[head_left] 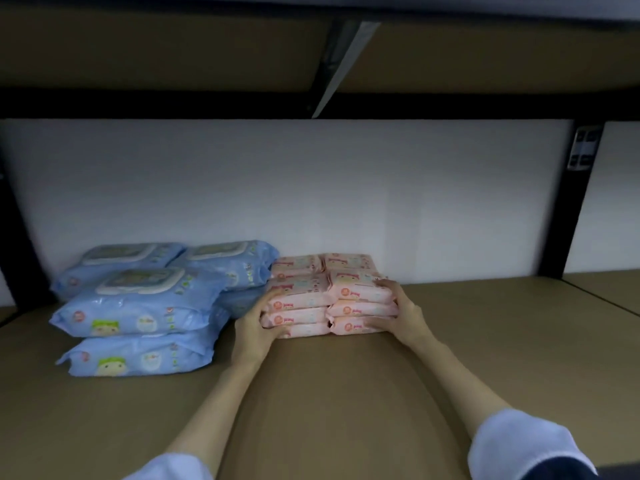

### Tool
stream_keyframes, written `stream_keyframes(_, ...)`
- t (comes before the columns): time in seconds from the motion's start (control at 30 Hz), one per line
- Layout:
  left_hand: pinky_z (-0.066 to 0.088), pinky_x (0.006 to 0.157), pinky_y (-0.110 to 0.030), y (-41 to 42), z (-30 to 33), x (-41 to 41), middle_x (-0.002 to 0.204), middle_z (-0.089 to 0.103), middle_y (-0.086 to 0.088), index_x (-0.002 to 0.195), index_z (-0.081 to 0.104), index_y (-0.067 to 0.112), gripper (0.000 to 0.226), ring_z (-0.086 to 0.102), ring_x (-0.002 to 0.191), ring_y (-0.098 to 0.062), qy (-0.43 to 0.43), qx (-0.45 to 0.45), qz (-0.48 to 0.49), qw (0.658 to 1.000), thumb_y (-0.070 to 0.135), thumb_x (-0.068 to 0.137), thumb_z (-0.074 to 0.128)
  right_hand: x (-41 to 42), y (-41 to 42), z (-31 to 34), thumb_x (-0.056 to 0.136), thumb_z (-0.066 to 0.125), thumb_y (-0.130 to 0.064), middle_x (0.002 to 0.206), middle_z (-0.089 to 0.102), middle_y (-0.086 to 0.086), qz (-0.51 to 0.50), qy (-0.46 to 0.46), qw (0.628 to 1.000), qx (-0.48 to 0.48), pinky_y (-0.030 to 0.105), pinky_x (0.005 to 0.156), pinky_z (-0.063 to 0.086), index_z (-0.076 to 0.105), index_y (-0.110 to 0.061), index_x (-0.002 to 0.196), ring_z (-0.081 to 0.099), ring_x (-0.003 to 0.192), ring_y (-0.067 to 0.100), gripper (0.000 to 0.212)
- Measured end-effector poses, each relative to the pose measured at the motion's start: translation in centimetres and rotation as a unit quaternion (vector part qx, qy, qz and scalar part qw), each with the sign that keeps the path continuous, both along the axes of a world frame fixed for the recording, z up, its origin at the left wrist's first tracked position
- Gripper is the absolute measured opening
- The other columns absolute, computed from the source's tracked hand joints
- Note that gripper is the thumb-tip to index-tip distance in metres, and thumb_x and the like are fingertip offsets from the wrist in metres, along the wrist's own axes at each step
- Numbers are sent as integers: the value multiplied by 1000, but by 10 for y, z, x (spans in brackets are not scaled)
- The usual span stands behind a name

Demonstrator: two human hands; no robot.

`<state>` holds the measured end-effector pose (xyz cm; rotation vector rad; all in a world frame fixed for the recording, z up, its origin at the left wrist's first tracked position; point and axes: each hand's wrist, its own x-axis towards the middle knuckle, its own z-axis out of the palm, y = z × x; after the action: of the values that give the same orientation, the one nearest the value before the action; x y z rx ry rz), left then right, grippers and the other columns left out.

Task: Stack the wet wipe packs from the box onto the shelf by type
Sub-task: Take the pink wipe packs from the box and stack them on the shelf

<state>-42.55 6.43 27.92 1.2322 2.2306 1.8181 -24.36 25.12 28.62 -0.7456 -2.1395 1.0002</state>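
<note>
Pink wet wipe packs (329, 296) stand in a block on the shelf (346, 393), toward its back edge and a little left of the middle, close to the white back wall (346, 185). I have both hands on this block. My left hand (258, 323) is cupped on the left front corner, with the fingers spread over the lower packs. My right hand (398, 311) presses flat against the right side, and its fingertips reach up to the top pack. Neither hand is closed around one pack; they press the block from two sides. I think this is to make the edges even, because these small soft packs slide easily when they lie in several layers.

The blue wet wipe packs (145, 306) lie on the left part of the shelf. They are bigger, with white flip lids on top, and they make two rows, one in front and one behind. The pink block touches the blue ones, or almost; I cannot tell exactly. The two types are kept apart, each in its own pile, as the task asks.

I cannot see the box from here, so I cannot judge how many packs are left.
</note>
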Motion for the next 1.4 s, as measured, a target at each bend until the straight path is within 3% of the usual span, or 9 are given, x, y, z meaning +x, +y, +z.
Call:
stream_keyframes(0.17, 34, 81, 6, 7, -1, -14, 124, 53, 1, 129, 51, 16, 75, 48, 115, -12, 20, -21, -31, 999, -11, 63, 75, -3, 5, 1, 68, 83, -21, 113, 51, -5, -2, -18, 1000, 12, 20, 87, 37, 42, -26, 132, 51, 110, 18, 76)
stream_keyframes(0.27, 37, 98, -20, 7, -1, -14, 135, 46, -7, 134, 46, 24, 75, 47, 120, -22, 88, -92, 6, 992, 3, 69, 77, -1, 4, 10, 65, 82, -36, 134, 42, 6, -36, -111, 989, 90, 31, 100, 36, 30, -32, 139, 42, 127, 31, 91)
stream_keyframes(0.37, 44, 90, -44, 9, 5, -1, 129, 47, -10, 130, 49, 27, 86, 49, 112, -33, 317, -184, 169, 915, 34, 53, 86, -4, -2, 27, 58, 77, -59, 156, -2, 12, -107, -279, 922, 248, 54, 112, 15, -6, -39, 147, 10, 143, 37, 123)
stream_keyframes(0.5, 44, 96, -45, 33, 14, 7, 123, 60, -9, 124, 56, 20, 115, 58, 112, -33, 493, -202, 143, 834, 64, 22, 82, -21, -8, 38, 63, 71, -64, 155, -21, 10, -67, -370, 841, 389, 59, 113, 1, -22, -34, 144, -12, 144, 35, 127)
stream_keyframes(0.63, 48, 89, -50, 49, 16, 3, 126, 61, -4, 123, 57, 20, 116, 60, 112, -29, 527, -248, 90, 808, 73, 21, 76, -34, -5, 37, 68, 72, -55, 158, 0, 4, -13, -369, 834, 410, 49, 113, 16, -3, -35, 148, 8, 144, 28, 112)
stream_keyframes(0.9, 38, 90, -35, 54, 8, -21, 107, 66, 4, 110, 56, 24, 90, 64, 94, -21, 522, -186, 79, 828, 78, 39, 65, -47, 3, 32, 67, 72, -55, 152, 21, 1, 6, -328, 815, 478, 43, 106, 29, 12, -32, 148, 26, 136, 26, 103)
stream_keyframes(1.03, 37, 90, -34, 55, 6, -22, 109, 64, 4, 112, 53, 25, 88, 57, 100, -18, 515, -176, 86, 834, 77, 42, 62, -47, 5, 32, 66, 74, -54, 153, 20, -1, 26, -321, 832, 451, 43, 108, 27, 13, -35, 148, 23, 138, 25, 103)
stream_keyframes(1.23, 28, 89, -32, 56, 1, -23, 113, 63, 5, 113, 55, 25, 89, 55, 103, -18, 523, -160, 96, 832, 76, 41, 66, -29, 30, 53, 55, 73, -64, 158, 7, -1, 42, -92, 990, 103, 52, 116, 16, 9, -46, 145, 7, 145, 24, 112)
stream_keyframes(1.4, 35, 90, -31, 57, 0, -25, 112, 63, 9, 113, 52, 30, 87, 55, 102, -14, 516, -149, 93, 839, 78, 40, 63, -39, 47, 47, 61, 68, -65, 157, 13, 6, 53, -103, 991, -68, 47, 115, 23, 10, -40, 147, 18, 143, 27, 107)
